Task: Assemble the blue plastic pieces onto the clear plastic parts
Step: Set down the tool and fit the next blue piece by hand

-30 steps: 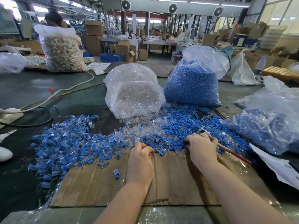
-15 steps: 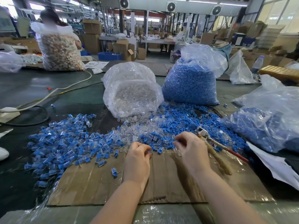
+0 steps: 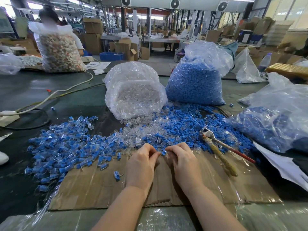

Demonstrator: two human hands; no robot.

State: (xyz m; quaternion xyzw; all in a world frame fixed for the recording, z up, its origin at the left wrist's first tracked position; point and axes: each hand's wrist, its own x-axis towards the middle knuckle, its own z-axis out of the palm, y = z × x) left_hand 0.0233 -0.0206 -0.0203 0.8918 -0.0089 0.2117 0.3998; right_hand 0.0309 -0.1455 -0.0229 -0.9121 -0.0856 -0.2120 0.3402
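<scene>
My left hand (image 3: 141,165) and my right hand (image 3: 183,162) meet over the cardboard sheet (image 3: 103,189), fingertips together. Between them sits a small blue piece (image 3: 164,153), pinched by my right fingers. My left fingers are curled beside it; a clear part in them is too small to make out. Loose clear parts (image 3: 133,134) and loose blue pieces (image 3: 183,124) lie just beyond my hands. A heap of assembled blue-and-clear parts (image 3: 66,144) spreads to the left. One assembled part (image 3: 117,175) lies alone on the cardboard.
An open bag of clear parts (image 3: 135,92) and a bag of blue pieces (image 3: 196,80) stand behind the piles. Another bag of blue pieces (image 3: 275,120) lies at the right. Pliers (image 3: 216,147) rest right of my hands. Cables (image 3: 50,97) cross the table at left.
Both hands have come together at the middle of the cardboard's far edge. My right hand has moved left from the blue pile, away from the pliers, and holds a blue piece.
</scene>
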